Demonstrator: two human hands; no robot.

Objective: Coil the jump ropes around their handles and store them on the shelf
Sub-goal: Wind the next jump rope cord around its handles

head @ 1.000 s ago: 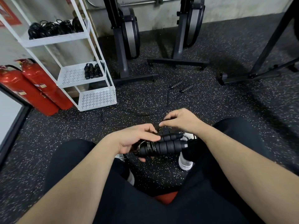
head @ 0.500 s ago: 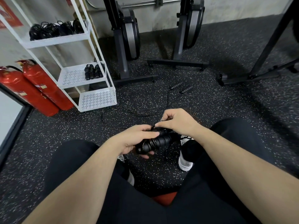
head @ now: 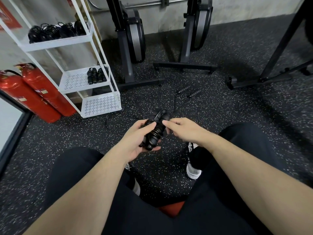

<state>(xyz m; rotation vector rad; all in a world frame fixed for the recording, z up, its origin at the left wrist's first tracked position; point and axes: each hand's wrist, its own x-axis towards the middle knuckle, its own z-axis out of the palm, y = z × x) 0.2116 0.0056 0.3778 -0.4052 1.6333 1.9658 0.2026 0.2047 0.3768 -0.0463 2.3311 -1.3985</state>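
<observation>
**One head-worn view, looking down and forward**

A single wide-angle camera sits on the person's head, tilted down over the knees onto the speckled floor (head: 220, 116). Both forearms enter from the bottom edge, close to the lens. The white shelf (head: 94, 65) stands farther off, upper left. Straight lines bow near the edges.

White shelf (head: 94, 43) on speckled floor (head: 220, 116), far-left corner.
Coiled ropes (head: 55, 30) on top tier, coiled pair (head: 96, 75) on middle tier; uncoiled jump rope (head: 188, 91) on floor beside shelf.
</observation>
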